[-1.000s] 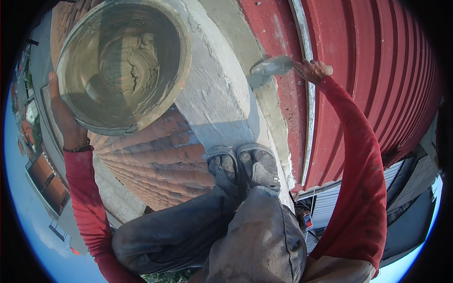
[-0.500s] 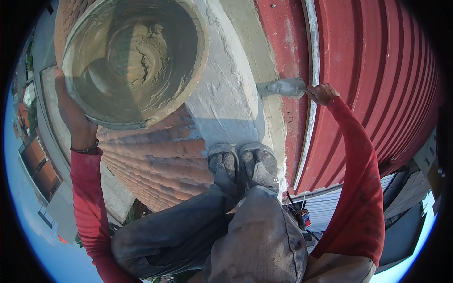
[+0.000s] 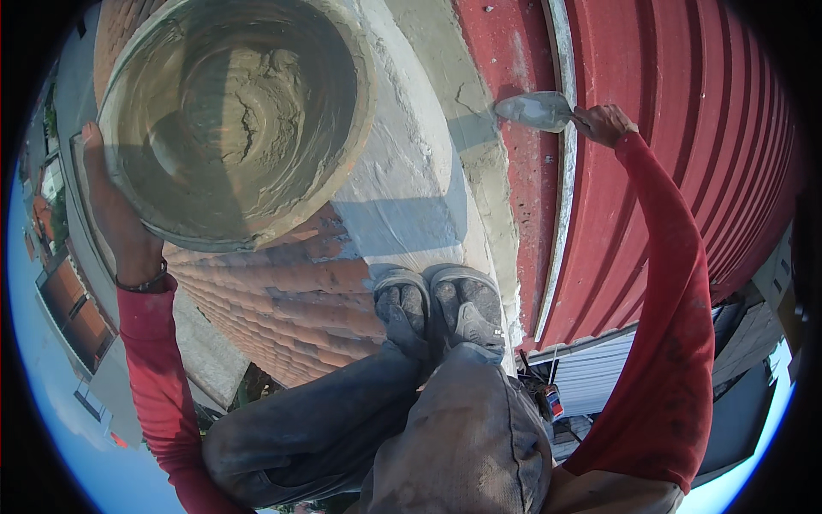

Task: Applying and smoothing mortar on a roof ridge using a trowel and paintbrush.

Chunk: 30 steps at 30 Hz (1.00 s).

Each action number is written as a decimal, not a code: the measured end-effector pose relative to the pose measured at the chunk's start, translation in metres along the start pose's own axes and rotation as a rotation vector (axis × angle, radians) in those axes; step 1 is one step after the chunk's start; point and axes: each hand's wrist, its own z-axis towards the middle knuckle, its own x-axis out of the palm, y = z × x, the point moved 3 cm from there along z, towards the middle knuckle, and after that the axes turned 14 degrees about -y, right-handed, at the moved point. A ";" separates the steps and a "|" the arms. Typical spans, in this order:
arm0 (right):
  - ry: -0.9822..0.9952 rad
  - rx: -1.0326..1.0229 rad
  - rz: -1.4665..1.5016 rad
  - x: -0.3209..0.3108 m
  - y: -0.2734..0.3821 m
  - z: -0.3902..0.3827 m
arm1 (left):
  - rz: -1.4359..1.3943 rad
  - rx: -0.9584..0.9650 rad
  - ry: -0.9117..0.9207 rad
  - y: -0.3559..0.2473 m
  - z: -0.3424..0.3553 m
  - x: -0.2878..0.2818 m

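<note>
My left hand (image 3: 124, 210) grips the outer left side of a wide round bucket (image 3: 363, 128), its thumb at the rim. Grey-brown wet mortar (image 3: 265, 103) lies inside and coats the inner wall. In my right hand (image 3: 606, 125) is the handle of a trowel (image 3: 533, 110), fingers wrapped round it. The mortar-smeared blade points left, over the red metal roof edge. Its tip is close to a strip of fresh mortar (image 3: 475, 141) between the wall top and the red roof; I cannot tell whether they touch.
My sandalled feet (image 3: 437, 313) stand on the pale plastered wall top (image 3: 402, 227). Orange clay tiles (image 3: 282, 283) slope off to the left. Ribbed red metal roofing (image 3: 668, 128) spreads to the right, with a narrow whitish strip (image 3: 561, 197) along it. Lower buildings show beyond both edges.
The trowel has moved farther from my feet and slightly right, off the spot on the mortar strip where it was. The bucket has shifted a little left and nearer, with my left hand on it.
</note>
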 end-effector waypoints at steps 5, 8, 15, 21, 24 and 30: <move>-0.276 0.159 0.240 -0.054 0.035 0.062 | 0.030 0.077 -0.090 -0.002 -0.006 0.006; -0.321 0.146 0.272 -0.058 0.055 0.128 | 0.053 0.070 -0.038 -0.003 -0.004 0.011; -0.128 -0.010 0.119 0.000 0.076 0.058 | 0.157 0.198 -0.121 -0.001 0.018 -0.026; 0.082 -0.103 0.055 0.047 0.080 -0.033 | 0.033 0.075 -0.170 0.003 0.009 -0.011; -0.107 -0.224 -0.081 0.014 0.062 0.005 | 0.025 0.052 -0.141 0.004 0.011 -0.015; -0.594 -0.462 -0.234 -0.047 0.008 0.172 | -0.003 0.024 -0.015 0.004 0.016 -0.015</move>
